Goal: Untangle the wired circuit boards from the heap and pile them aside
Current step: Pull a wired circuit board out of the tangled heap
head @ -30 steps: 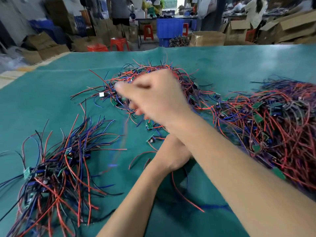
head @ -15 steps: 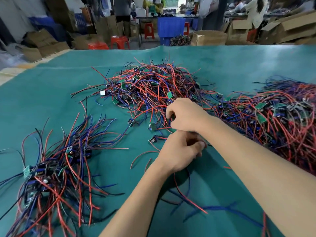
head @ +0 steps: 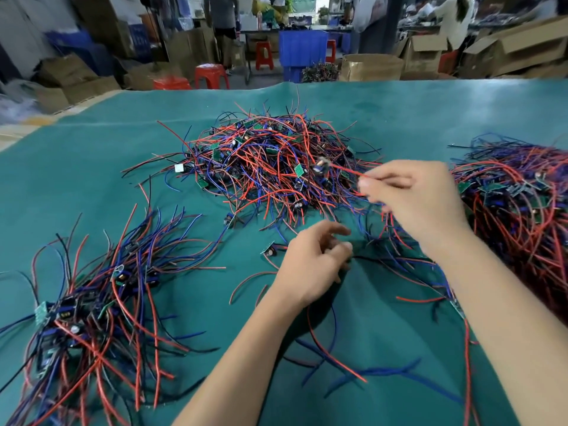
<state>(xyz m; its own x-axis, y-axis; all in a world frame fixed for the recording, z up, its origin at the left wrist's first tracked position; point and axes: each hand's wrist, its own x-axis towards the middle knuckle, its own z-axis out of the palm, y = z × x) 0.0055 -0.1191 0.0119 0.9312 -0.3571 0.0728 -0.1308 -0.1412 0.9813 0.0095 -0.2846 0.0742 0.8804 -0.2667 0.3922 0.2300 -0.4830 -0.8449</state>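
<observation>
A tangled heap [head: 270, 167] of small green circuit boards with red, blue and black wires lies mid-table. My right hand [head: 415, 201] is raised at its right edge and pinches a red wire [head: 347, 171] whose small board [head: 321, 166] hangs over the heap. My left hand [head: 313, 265] sits lower on the cloth, fingers curled round dark wires [head: 378, 259] that run off to the right. A sorted pile [head: 89, 305] of wired boards lies at the lower left.
A second big heap [head: 516, 204] of wired boards fills the right side. Loose red and blue wires [head: 338, 361] trail on the green cloth [head: 92, 179] near my forearms. Beyond the table stand red stools [head: 212, 75], a blue crate [head: 302, 52] and cardboard boxes [head: 372, 67].
My right hand has gone from beside the left hand up and to the right, drawing a red wire with its board out of the heap. The left hand stayed put.
</observation>
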